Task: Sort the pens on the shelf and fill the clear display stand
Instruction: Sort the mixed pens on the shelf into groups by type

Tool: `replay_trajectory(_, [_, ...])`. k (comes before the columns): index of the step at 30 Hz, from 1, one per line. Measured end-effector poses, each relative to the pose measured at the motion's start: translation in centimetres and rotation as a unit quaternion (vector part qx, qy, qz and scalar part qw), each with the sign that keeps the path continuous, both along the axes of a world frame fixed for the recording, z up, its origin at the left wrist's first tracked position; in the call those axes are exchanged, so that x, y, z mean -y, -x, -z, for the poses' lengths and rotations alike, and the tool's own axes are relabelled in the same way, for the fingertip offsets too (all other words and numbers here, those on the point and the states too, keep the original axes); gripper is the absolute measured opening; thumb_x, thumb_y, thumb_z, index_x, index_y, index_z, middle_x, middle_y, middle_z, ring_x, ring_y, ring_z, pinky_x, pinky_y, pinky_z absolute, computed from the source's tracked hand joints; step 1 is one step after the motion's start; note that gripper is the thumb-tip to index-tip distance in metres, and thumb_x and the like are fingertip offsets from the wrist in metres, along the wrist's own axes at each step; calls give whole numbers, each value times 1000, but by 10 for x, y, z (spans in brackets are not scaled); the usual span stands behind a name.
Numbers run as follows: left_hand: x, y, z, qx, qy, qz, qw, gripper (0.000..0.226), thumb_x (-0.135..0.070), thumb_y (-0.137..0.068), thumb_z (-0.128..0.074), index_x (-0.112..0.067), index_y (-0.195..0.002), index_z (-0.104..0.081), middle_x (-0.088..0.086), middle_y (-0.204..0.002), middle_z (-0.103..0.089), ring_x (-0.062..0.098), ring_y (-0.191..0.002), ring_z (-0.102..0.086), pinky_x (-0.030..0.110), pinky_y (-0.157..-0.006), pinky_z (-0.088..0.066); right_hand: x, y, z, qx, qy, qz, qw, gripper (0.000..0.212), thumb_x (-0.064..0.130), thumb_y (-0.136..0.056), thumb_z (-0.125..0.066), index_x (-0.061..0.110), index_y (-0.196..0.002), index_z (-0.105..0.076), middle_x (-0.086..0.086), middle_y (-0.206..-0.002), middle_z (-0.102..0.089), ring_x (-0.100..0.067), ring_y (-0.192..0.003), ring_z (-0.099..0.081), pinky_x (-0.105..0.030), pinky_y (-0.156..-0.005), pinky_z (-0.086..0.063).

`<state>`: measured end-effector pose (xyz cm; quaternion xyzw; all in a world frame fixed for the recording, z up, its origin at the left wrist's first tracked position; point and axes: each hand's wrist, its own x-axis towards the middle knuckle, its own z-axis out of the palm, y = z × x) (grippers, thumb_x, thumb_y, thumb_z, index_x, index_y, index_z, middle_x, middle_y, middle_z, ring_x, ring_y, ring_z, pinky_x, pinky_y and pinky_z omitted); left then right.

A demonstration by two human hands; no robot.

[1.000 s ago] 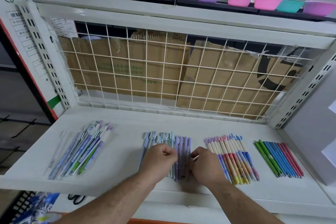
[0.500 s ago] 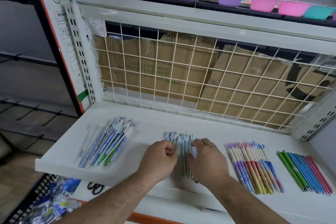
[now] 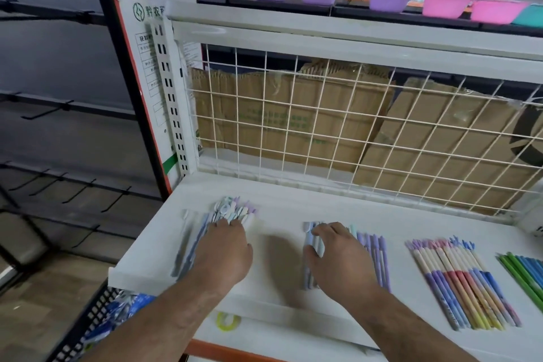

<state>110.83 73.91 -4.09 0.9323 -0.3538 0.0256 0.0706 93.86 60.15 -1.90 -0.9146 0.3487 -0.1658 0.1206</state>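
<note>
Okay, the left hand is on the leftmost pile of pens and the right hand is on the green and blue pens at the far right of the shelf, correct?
Not quite. The head view shows the right hand on the pale blue and purple pens, the second group from the left, not on the green and blue pens. The left hand is on the leftmost pile.

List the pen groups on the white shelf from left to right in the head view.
Charm-topped pens under the left hand, pastel blue-purple pens under the right hand, pink-yellow-blue pens, green and blue pens.
</note>
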Motion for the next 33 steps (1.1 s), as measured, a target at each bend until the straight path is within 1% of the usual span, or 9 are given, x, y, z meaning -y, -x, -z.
replay_trajectory(3, [0, -6, 0, 7, 3, 21, 1000, 26, -38, -90, -52, -18, -105, -59, 4, -109, -65, 20, -100, -62, 27, -77, -43, -4, -7, 1, 10, 0, 6, 1000, 33, 40, -89, -60, 30, -120, -67, 11, -123, -63, -10, -103, -65, -19, -71, -38])
replay_trajectory(7, [4, -11, -1, -4, 7, 38, 999, 20, -31, -91, -54, -19, -104, -63, 0, -108, -70, 18, -103, -65, 24, -77, -42, -9, -10, 0, 22, -15, 19, 999, 30, 36, -87, -63, 27, -115, -69, 11, -118, -65, -11, -94, -67, -21, -68, -41])
replay_trajectory(10, [9, -13, -3, -47, 16, 24, 998, 17, -37, -93, -54, -21, -95, -56, 0, -102, -69, 20, -94, -67, 26, -66, -37, -12, -9, -1, 27, -27, 32, 999, 27, 34, -88, -63, 27, -113, -69, 10, -112, -65, -11, -85, -66, -23, -64, -40])
replay_trajectory(13, [14, -12, -5, -62, 6, 33, 998, 21, -38, -91, -57, -20, -90, -45, 2, -99, -69, 23, -91, -67, 27, -65, -37, -13, -5, -1, 26, -34, 35, 998, 27, 33, -89, -63, 25, -114, -70, 8, -112, -65, -13, -86, -66, -24, -65, -44])
replay_trajectory(18, [23, -11, -8, -79, -45, 32, 995, 11, -26, -88, -57, -21, -90, -47, -2, -94, -66, 20, -79, -58, 27, -62, -35, -10, 2, 0, 13, -51, 35, 998, 28, 35, -93, -59, 28, -119, -67, 11, -118, -62, -10, -90, -65, -23, -65, -40])
replay_trajectory(22, [28, -9, -4, -78, -89, 38, 992, 15, -25, -93, -55, -16, -105, -56, 0, -107, -68, 20, -99, -66, 26, -71, -39, -7, 6, -4, 7, -53, 40, 998, 28, 37, -94, -57, 33, -121, -65, 15, -120, -60, -7, -90, -65, -24, -66, -44])
replay_trajectory(25, [29, -5, -3, -57, -112, 30, 992, 22, -27, -96, -54, -15, -114, -56, 0, -110, -68, 18, -103, -66, 25, -73, -37, -5, 11, -4, 10, -50, 35, 998, 28, 38, -93, -57, 34, -120, -65, 16, -117, -62, -6, -86, -65, -24, -64, -46])
replay_trajectory(28, [33, 0, -5, -39, -145, 33, 988, 22, -21, -96, -53, -13, -116, -53, 0, -112, -67, 18, -104, -66, 26, -73, -37, -3, 18, -6, 22, -52, 30, 998, 25, 38, -93, -57, 35, -115, -66, 16, -112, -64, -6, -80, -64, -26, -72, -50])
replay_trajectory(33, [39, 11, -11, -44, -182, 19, 982, 25, -14, -94, -52, -12, -119, -53, 2, -113, -68, 21, -104, -68, 31, -79, -50, 7, 34, -6, 34, -32, 35, 998, 22, 37, -91, -59, 34, -110, -69, 17, -101, -65, -7, -74, -56, -31, -99, -40])
